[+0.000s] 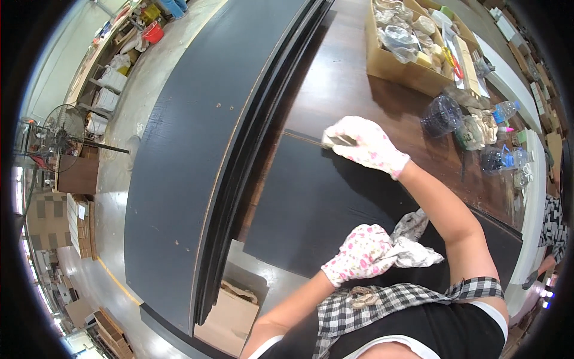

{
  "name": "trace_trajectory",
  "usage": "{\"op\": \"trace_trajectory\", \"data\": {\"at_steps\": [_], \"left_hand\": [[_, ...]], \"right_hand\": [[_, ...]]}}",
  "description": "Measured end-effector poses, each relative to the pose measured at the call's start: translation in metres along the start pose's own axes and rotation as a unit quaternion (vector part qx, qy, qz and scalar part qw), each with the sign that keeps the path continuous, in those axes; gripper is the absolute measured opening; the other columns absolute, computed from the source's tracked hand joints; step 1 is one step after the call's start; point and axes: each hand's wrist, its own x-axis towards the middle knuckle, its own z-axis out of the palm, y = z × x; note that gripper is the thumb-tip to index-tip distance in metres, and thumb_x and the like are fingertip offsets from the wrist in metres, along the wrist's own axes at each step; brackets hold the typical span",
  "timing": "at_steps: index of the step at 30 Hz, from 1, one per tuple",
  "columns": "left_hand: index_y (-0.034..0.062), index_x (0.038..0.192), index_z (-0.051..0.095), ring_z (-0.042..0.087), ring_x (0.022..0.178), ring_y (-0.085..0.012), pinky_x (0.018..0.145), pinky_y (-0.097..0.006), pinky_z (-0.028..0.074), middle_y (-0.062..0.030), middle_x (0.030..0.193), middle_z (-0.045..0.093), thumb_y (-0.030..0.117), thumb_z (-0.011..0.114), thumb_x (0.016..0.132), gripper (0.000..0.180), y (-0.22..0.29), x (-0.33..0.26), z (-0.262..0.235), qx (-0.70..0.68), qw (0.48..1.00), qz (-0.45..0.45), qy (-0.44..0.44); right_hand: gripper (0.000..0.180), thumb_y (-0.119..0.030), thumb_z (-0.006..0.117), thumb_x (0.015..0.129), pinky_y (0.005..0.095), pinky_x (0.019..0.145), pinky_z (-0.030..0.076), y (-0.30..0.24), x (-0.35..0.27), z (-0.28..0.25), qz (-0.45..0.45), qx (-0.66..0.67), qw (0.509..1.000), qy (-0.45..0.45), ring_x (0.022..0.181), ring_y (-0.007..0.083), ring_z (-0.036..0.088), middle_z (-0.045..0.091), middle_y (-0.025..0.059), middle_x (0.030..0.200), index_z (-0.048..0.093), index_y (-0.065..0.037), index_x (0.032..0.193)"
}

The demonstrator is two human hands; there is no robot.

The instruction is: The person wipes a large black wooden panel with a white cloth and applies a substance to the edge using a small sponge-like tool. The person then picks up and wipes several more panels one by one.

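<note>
Both my hands wear white gloves with a pink flower print. My left hand (360, 254) is closed around a crumpled grey-white rag (417, 252), held above the near part of a black panel (299, 197). My right hand (366, 146) is at the panel's far edge, its fingers curled together. A small dull, dark patch shows between those fingers, but I cannot make out what it is. The panel lies flat on a dark brown, glossy tabletop (317, 78).
Left of the table stands a stack of long black panels (185, 131). A cardboard box (400, 75) of wrapped pieces sits at the far right, near a large clear bottle (441, 115) and smaller bottles (502, 159). A fan (64, 134) stands farther left. Another person's arm (541, 269) shows at right.
</note>
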Motion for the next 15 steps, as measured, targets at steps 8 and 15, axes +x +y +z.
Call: {"op": "trace_trajectory", "data": {"at_steps": [8,15], "left_hand": [[0.0096,0.093,0.068,0.061,0.094,-0.0314,0.083,-0.044,0.047,-0.0104,0.095,0.065,0.034,0.070,0.080,0.027,0.004,0.006,-0.005,-0.019,0.999,-0.020,-0.016],[0.0095,0.099,0.067,0.061,0.095,-0.0326,0.083,-0.044,0.047,-0.0114,0.100,0.065,0.034,0.070,0.079,0.032,-0.001,0.008,-0.008,-0.033,0.999,-0.010,-0.041]], "right_hand": [[0.020,-0.023,0.070,0.084,0.0411,0.088,0.054,-0.009,0.111,0.037,-0.027,-0.108,0.992,-0.055,0.098,0.0301,0.067,0.071,0.0086,0.097,0.075,-0.012,0.100],[0.018,-0.025,0.070,0.084,0.0429,0.083,0.053,-0.010,0.113,0.040,-0.039,-0.137,0.988,-0.062,0.094,0.0330,0.067,0.069,0.0109,0.095,0.074,-0.012,0.095]]}}
